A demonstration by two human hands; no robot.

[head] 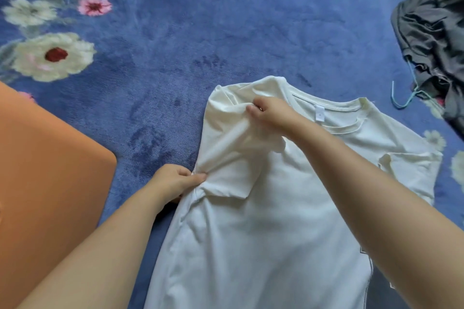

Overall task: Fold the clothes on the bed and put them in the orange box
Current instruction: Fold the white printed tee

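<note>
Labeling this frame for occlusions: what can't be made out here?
Head view only:
- Orange box: cut off by the left and bottom edges; opening and contents unseen.
- White T-shirt: hem runs off the bottom edge; the right forearm covers part of it; print at its right side cut off.
- Dark clothes: bunched, cropped by the right edge; count unclear.
- Neck label: too small to read.

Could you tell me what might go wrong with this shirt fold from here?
1. The left hand and right hand pinch only small bits of the shirt, so the bunched left sleeve may slip and the fold set crooked.
2. The right sleeve lies rumpled; folding over it would likely trap creases.
3. The box sits close on the left, so cloth swung outward may catch its edge.
</note>
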